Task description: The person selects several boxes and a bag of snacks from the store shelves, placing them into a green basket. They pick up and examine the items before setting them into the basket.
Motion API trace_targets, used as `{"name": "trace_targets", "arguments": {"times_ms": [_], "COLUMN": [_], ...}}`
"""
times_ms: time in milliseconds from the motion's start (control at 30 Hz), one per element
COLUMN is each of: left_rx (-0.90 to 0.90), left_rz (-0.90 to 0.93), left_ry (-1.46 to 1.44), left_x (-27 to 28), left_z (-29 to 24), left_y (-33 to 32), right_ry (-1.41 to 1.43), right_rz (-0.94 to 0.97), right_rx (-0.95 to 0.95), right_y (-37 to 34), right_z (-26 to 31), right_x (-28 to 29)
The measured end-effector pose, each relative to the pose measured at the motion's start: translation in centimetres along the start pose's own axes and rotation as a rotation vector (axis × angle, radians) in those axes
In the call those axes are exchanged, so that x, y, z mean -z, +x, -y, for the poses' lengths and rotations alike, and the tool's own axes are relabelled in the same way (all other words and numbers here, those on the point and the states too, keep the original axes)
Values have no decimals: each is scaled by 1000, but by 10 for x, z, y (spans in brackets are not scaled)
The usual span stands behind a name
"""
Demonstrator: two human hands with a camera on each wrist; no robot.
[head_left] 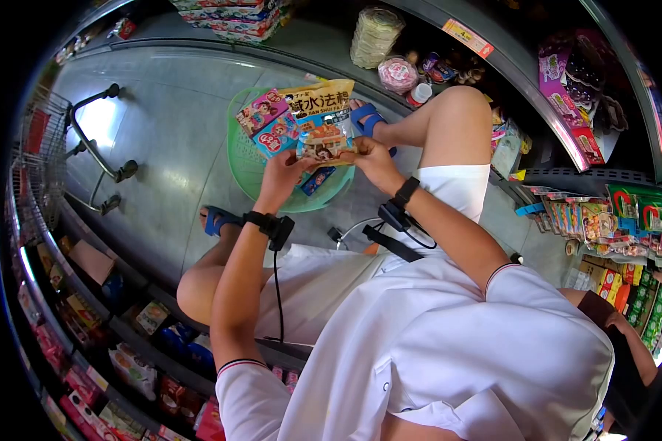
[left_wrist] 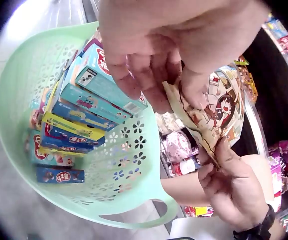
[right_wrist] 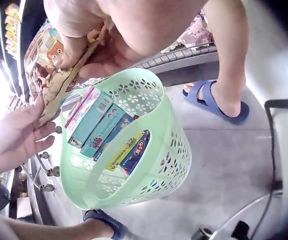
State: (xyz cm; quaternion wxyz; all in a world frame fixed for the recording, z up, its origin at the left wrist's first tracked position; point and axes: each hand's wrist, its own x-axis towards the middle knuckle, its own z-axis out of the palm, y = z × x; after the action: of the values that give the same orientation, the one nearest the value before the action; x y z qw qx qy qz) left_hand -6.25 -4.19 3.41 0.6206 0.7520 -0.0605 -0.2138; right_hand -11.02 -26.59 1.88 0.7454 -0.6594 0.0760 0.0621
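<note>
A yellow and blue snack bag point(head_left: 322, 121) is held over a green basket point(head_left: 246, 175). My left hand point(head_left: 281, 176) pinches the bag's near edge at its left corner, and my right hand point(head_left: 375, 163) pinches the same edge at the right. In the left wrist view the crimped edge of the bag point(left_wrist: 224, 107) runs between the left hand point(left_wrist: 184, 45) and the right hand point(left_wrist: 236, 192). Several colourful boxes point(left_wrist: 86, 102) stand inside the basket, beneath the bag. The right wrist view shows the bag point(right_wrist: 49, 62) beside the basket's rim.
Shelves with packaged goods point(head_left: 136, 367) line the lower left, and another shelf edge point(head_left: 507, 62) runs along the upper right. A metal cart point(head_left: 44, 147) stands at the left on the grey tiled floor point(head_left: 165, 95). Another person's arm point(head_left: 632, 342) shows at the far right.
</note>
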Motion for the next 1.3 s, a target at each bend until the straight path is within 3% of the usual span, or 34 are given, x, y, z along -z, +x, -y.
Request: {"name": "trace_targets", "arguments": {"times_ms": [433, 533, 633, 733, 867, 933, 1300], "left_rx": [-92, -116, -78, -63, 13, 52, 103], "left_rz": [-52, -55, 107, 241, 334, 348, 97], "left_ry": [150, 149, 70, 208, -49, -201, -260], "left_x": [0, 1, 1, -3, -5, -7, -6], "left_z": [-10, -14, -7, -26, 4, -9, -8], "left_y": [-3, -4, 0, -8, -3, -3, -3], "right_ry": [-30, 263, 483, 487, 341, 269, 171], "right_rz": [13, 6, 47, 168, 88, 85, 174], "right_rx": [-42, -225, -268, -295, -224, -208, -319], "right_y": [-2, 0, 2, 0, 0, -1, -5], "right_z": [5, 10, 17, 31, 21, 20, 20], "right_x": [-3, -3, -1, -2, -2, -2, -9]}}
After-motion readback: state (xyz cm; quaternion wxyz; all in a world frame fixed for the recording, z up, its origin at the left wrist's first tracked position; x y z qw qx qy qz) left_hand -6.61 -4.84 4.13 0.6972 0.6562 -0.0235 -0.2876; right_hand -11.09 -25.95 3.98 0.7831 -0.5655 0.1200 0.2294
